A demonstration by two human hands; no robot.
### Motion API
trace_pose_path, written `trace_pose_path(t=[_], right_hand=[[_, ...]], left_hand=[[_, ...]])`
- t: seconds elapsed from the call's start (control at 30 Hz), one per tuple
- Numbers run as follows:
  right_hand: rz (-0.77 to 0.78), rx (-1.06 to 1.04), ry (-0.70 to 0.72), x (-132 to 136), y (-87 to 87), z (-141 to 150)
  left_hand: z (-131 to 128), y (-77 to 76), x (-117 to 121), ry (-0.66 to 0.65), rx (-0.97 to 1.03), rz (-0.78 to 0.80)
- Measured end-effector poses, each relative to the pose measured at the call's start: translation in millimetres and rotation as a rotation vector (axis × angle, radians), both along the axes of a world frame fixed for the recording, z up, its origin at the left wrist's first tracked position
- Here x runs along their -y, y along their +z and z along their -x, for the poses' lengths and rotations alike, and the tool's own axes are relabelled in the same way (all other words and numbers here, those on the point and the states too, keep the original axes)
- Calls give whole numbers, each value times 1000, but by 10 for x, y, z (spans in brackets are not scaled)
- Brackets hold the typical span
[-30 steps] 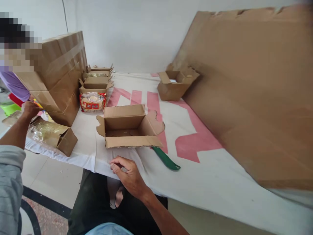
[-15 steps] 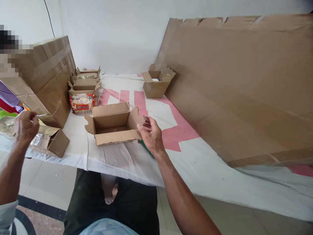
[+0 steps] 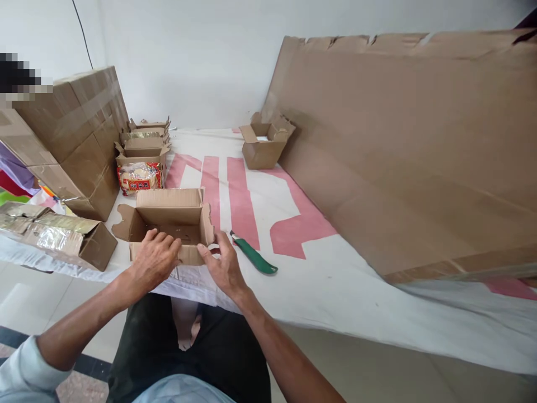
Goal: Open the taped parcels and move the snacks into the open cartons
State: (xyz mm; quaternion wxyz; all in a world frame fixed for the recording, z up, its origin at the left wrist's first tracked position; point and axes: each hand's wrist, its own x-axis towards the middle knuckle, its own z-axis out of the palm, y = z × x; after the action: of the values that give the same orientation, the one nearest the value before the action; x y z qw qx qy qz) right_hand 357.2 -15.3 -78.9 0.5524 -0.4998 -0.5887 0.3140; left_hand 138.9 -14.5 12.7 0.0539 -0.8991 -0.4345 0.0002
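An open cardboard box (image 3: 170, 198) sits near the table's front edge with its flaps folded outward. My left hand (image 3: 156, 254) reaches over its front wall, fingers curled onto the front flap. At the right front corner, my right hand (image 3: 222, 263) grips the box between thumb and fingers. To the right of that hand, a green-handled utility knife (image 3: 254, 256) lies on the cloth. Behind the box, a red and clear packet of round crackers (image 3: 140, 178) leans against a row of open small cartons (image 3: 145, 144).
A taped cardboard box (image 3: 62, 240) lies at the front left, before a stack of large cartons (image 3: 79, 134). Another open small box (image 3: 264, 154) stands at the back. A huge cardboard sheet (image 3: 398, 157) leans on the right. A person's head shows at far left.
My left hand has come from the taped box at left to the open box's front flap. The open box has shifted left and nearer with my right hand, uncovering the utility knife.
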Motion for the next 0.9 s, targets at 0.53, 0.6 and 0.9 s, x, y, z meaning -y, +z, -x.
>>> trace_pose_path(t=[0.53, 0.6, 0.9], right_hand=[[19, 191, 50, -353, -818, -50], [-12, 223, 65, -361, -840, -50], [-12, 174, 73, -274, -974, -113]], left_hand=[[823, 294, -1374, 650, -132, -45], [823, 212, -1413, 691, -58, -29], [647, 49, -1466, 790, 137, -47]])
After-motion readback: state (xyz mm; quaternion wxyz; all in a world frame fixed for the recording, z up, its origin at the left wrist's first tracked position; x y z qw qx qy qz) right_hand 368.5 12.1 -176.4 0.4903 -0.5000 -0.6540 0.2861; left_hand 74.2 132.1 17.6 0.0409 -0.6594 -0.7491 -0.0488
